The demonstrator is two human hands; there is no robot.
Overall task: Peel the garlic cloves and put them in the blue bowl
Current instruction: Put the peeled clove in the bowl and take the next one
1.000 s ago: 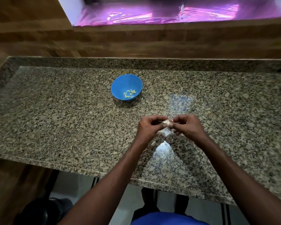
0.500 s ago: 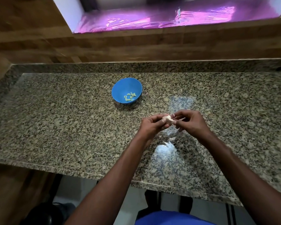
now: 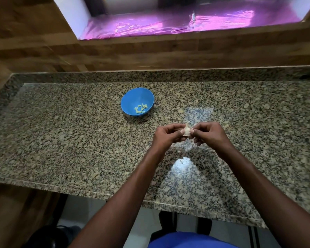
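Since the earlier frames, both hands have stayed together above the counter (image 3: 61, 140), and a strip of pale skin now sticks up from the garlic clove (image 3: 186, 130) between them. That clove sits between the fingertips of the two hands, held in the air above the speckled stone and not touching it. Left hand (image 3: 166, 136) pinches it from the left side with thumb and curled fingers; right hand (image 3: 208, 134) pinches it from the right, its other fingers curled under. Both forearms reach in from the near edge and meet at the clove. Blue bowl (image 3: 132, 97) stands on the counter, well apart from the hands, farther back and to the left, with several peeled cloves (image 3: 140, 108) lying inside it.
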